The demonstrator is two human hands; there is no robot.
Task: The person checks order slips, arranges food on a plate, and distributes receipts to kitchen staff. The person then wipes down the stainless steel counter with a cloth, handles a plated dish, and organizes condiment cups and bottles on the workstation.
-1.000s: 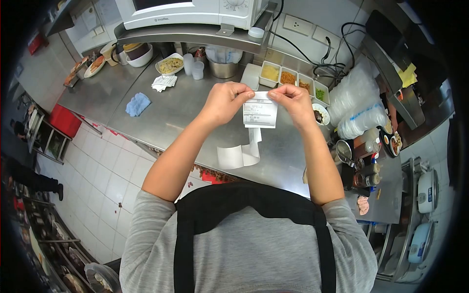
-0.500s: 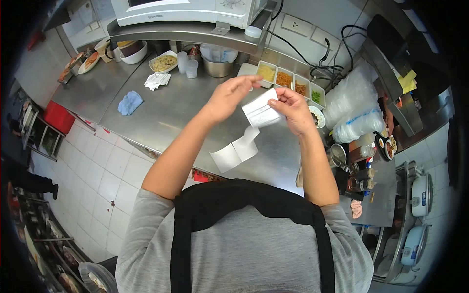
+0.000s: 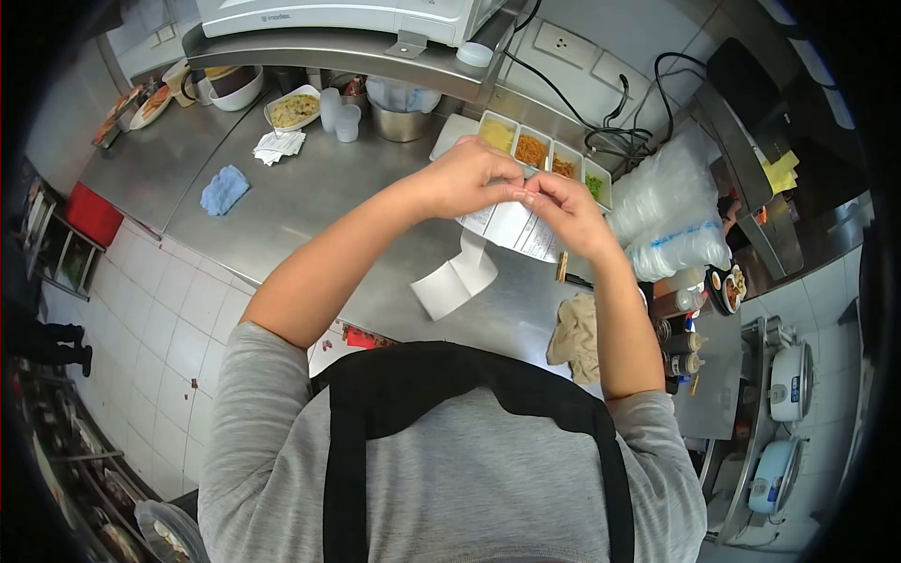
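Note:
A printed paper receipt hangs below my fingertips over the steel counter, its lines of print facing up. My left hand pinches its top edge, thumb and fingertips pressed together. Right beside it, my right hand grips the same edge, and the two hands touch or nearly touch. A blank, folded white paper strip trails from under the receipt toward me; whether it rests on the counter I cannot tell. Just beyond my hands stands a row of white food containers, among them one with chopped green topping.
On the steel counter lie a blue cloth, white papers and a food dish. Plastic-wrapped containers stand at the right, with a beige cloth nearer me. A shelf overhangs the back.
My left hand has come right and closed on the receipt beside my right hand. The receipt is spread wider, with more print showing. The camera view has shifted slightly.

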